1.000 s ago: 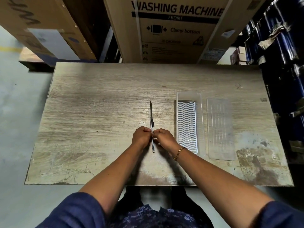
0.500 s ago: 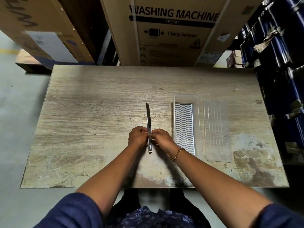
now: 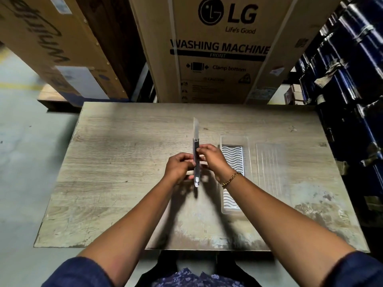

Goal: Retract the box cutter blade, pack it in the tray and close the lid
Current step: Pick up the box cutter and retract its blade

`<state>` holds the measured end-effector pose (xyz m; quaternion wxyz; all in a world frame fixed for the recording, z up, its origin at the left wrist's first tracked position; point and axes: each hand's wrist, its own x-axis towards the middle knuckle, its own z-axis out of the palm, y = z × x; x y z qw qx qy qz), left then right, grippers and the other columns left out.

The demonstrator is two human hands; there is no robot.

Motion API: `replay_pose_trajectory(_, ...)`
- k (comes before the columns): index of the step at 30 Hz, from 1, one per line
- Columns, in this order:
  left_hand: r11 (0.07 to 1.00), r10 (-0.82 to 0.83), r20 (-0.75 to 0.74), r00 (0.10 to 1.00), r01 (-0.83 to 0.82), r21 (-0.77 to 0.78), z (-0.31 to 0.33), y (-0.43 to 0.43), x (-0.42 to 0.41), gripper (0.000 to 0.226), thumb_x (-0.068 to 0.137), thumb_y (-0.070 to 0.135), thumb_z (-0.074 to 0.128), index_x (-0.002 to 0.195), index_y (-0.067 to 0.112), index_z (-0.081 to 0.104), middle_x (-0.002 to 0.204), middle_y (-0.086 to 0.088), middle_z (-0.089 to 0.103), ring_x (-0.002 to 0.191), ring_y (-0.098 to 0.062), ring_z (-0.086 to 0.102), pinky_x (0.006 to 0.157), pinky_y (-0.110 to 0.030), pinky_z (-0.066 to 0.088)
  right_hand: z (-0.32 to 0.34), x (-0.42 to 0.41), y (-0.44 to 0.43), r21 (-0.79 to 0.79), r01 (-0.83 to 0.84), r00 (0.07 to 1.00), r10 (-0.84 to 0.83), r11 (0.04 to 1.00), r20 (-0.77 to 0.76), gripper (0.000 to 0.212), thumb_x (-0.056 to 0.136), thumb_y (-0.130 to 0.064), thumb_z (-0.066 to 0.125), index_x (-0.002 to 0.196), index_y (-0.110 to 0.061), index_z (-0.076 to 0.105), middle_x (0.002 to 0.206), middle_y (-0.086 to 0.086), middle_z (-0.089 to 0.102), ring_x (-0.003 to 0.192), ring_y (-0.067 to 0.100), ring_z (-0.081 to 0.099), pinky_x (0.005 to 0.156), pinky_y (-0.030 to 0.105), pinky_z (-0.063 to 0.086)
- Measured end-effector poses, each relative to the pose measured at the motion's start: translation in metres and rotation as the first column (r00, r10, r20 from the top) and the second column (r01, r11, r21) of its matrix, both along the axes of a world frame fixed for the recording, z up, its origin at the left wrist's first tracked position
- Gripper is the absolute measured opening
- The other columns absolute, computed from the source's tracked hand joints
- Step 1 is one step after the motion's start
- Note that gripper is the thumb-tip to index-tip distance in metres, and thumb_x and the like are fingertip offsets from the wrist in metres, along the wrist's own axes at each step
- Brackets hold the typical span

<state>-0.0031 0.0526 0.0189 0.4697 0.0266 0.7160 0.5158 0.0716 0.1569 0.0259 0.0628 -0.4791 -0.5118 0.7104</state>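
Note:
I hold a slim box cutter (image 3: 196, 162) lifted above the wooden table (image 3: 128, 162), its long blade (image 3: 196, 127) still out and pointing away from me. My left hand (image 3: 179, 166) grips the handle from the left. My right hand (image 3: 211, 158) grips it from the right, fingertips on its upper part. To the right lies a clear plastic tray (image 3: 234, 139) with a white wavy liner, partly hidden by my right wrist. Its clear ribbed lid (image 3: 269, 168) lies flat on the table beside the tray.
A large cardboard washing machine box (image 3: 217, 48) stands just behind the table's far edge. More cardboard boxes (image 3: 51, 48) stand at the back left. Dark blue wrapped stacks (image 3: 352, 79) line the right side. Grey floor lies to the left.
Both hands have raised the box cutter off the table and away from me. The camera has tilted up, showing more of the box behind. Tray and lid have not moved.

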Motion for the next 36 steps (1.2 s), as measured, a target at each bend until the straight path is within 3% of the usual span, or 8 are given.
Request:
replay_pose_trajectory(4, 0.999, 0.002, -0.003, 1.0, -0.002, 0.043, 0.013, 0.005, -0.002, 0.026, 0.09, -0.005, 0.062, 0.115, -0.001, 0.066, 0.095, -0.009, 0.066, 0.082, -0.021, 0.067, 0.058, -0.031, 0.058, 0.022, -0.005, 0.014, 0.003, 0.024, 0.998, -0.024, 1.0, -0.063, 0.015, 0.096, -0.011, 0.06, 0.084, -0.02, 0.063, 0.081, -0.001, 0.065, 0.072, 0.013, 0.063, 0.05, 0.018, 0.049)
replay_pose_trajectory(9, 0.996, 0.02, 0.021, 1.0, -0.022, 0.084, 0.021, 0.008, -0.001, 0.019, 0.092, -0.003, 0.062, 0.106, 0.01, 0.066, 0.085, -0.001, 0.066, 0.076, -0.015, 0.066, 0.068, -0.035, 0.058, 0.033, -0.005, 0.02, 0.04, 0.005, 0.996, -0.001, 0.999, -0.084, 0.017, 0.095, -0.009, 0.062, 0.084, -0.021, 0.064, 0.08, -0.003, 0.067, 0.071, 0.011, 0.064, 0.059, 0.023, 0.049)
replay_pose_trajectory(15, 0.994, 0.032, 0.03, 0.999, -0.035, 0.104, 0.026, 0.007, 0.002, 0.017, 0.092, 0.0, 0.062, 0.1, 0.013, 0.069, 0.087, -0.001, 0.069, 0.079, -0.015, 0.068, 0.072, -0.035, 0.059, 0.035, -0.002, 0.019, 0.078, -0.004, 0.996, 0.011, 0.997, -0.089, 0.015, 0.094, -0.007, 0.064, 0.086, -0.02, 0.067, 0.08, -0.002, 0.07, 0.072, 0.01, 0.066, 0.069, 0.028, 0.051)
replay_pose_trajectory(24, 0.992, 0.047, 0.029, 0.998, -0.05, 0.116, 0.033, 0.004, 0.002, 0.016, 0.092, 0.001, 0.063, 0.095, 0.015, 0.071, 0.084, 0.001, 0.073, 0.074, -0.011, 0.071, 0.058, -0.028, 0.059, 0.037, 0.004, 0.014, 0.094, -0.024, 0.994, 0.034, 0.995, -0.101, 0.015, 0.092, -0.005, 0.064, 0.091, -0.019, 0.069, 0.081, -0.003, 0.071, 0.076, 0.012, 0.067, 0.085, 0.039, 0.05)
replay_pose_trajectory(36, 0.989, 0.065, 0.039, 0.997, -0.07, 0.13, 0.038, 0.006, 0.004, 0.019, 0.092, -0.003, 0.059, 0.099, 0.01, 0.071, 0.087, -0.002, 0.074, 0.074, -0.012, 0.072, 0.055, -0.027, 0.061, 0.036, 0.011, 0.01, 0.104, -0.034, 0.994, 0.045, 0.994, -0.1, 0.019, 0.093, -0.002, 0.063, 0.093, -0.02, 0.069, 0.088, -0.001, 0.072, 0.084, 0.015, 0.068, 0.084, 0.038, 0.05)
